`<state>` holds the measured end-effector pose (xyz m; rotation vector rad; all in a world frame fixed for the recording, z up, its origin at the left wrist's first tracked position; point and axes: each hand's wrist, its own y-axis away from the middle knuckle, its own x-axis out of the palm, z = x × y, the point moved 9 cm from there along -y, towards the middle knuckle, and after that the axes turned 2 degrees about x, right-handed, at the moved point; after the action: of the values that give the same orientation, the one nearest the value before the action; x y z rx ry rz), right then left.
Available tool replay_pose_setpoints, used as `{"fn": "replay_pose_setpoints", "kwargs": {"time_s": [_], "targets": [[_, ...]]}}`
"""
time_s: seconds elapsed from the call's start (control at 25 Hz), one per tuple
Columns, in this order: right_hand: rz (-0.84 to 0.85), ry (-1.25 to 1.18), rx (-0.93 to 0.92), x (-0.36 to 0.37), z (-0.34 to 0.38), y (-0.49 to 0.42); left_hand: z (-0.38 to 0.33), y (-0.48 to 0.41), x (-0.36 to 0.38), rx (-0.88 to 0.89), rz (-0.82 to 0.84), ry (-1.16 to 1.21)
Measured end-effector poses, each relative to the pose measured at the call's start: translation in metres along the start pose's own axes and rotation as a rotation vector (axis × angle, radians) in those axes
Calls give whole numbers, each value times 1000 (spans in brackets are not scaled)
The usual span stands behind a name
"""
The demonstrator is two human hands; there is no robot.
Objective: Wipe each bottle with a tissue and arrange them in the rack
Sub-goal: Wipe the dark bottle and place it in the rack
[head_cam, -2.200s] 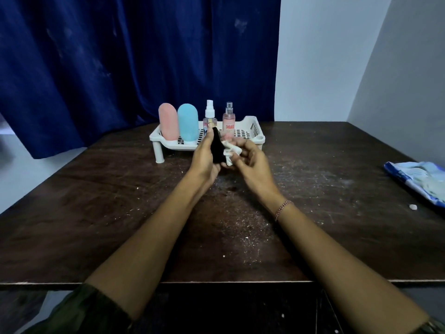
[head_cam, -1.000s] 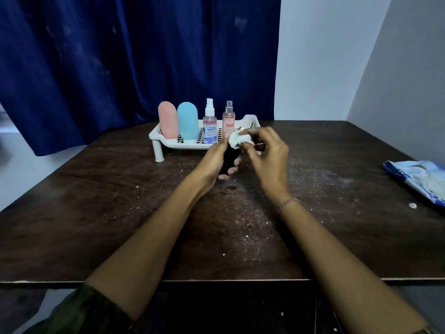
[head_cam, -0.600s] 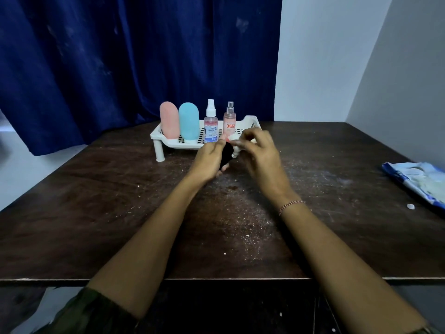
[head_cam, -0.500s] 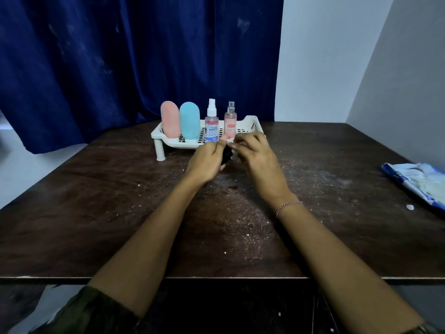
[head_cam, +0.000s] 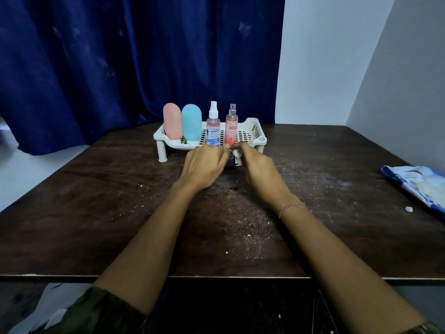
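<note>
Rack [head_cam: 261, 140], white plastic, perforated floor, short legs: stands at the far middle of the surface [head_cam: 115, 203], which is dark wood dusted with pale specks.

Contents of the rack, left to right, all upright in one row:
- pink bottle [head_cam: 172, 120], rounded top, at the left end;
- blue bottle [head_cam: 191, 122], rounded top, touching or just beside the pink one;
- clear spray bottle [head_cam: 213, 126], white nozzle, blue label;
- pink spray bottle [head_cam: 232, 127], silver nozzle, red lettering.
The right end of the rack holds nothing visible.

Black bottle [head_cam: 230, 162]: outside the rack, just in front of its near rim, between the two hands. Only a small dark part shows, so how it is tilted cannot be told.

Left hand [head_cam: 204, 162]: palm down, fingers curled over the black bottle from the left and gripping it, knuckles level with the foot of the clear spray bottle.

Right hand [head_cam: 258, 165]: close against the left, fingertips pinching the tissue [head_cam: 238, 156], a small white wad pressed to the bottle's right side. Bracelet [head_cam: 290, 207], beaded, on this wrist.

Packet [head_cam: 419, 184], blue and white, flat at the right edge of the surface, well apart from the hands; small white scrap [head_cam: 408, 209] just beside it.

Curtain [head_cam: 120, 56], deep blue, hangs behind the rack; pale wall [head_cam: 325, 56] to its right.
</note>
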<state>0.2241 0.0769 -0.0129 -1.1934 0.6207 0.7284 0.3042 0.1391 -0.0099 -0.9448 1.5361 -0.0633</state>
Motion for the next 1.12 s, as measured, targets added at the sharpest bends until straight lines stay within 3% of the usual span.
{"fn": "replay_pose_setpoints", "kwargs": {"time_s": [0.4, 0.68, 0.84, 1.12], "targets": [[74, -140, -124, 10, 12, -1, 22, -3, -2, -117, -64, 169], [101, -221, 0, 12, -4, -1, 23, -4, -3, -82, -123, 230], [-130, -558, 135, 0, -17, -4, 27, -4, 4, -174, -164, 575], [-318, -619, 172, -6, -26, -5, 17, -7, 41, -338, 109, 1208]]}}
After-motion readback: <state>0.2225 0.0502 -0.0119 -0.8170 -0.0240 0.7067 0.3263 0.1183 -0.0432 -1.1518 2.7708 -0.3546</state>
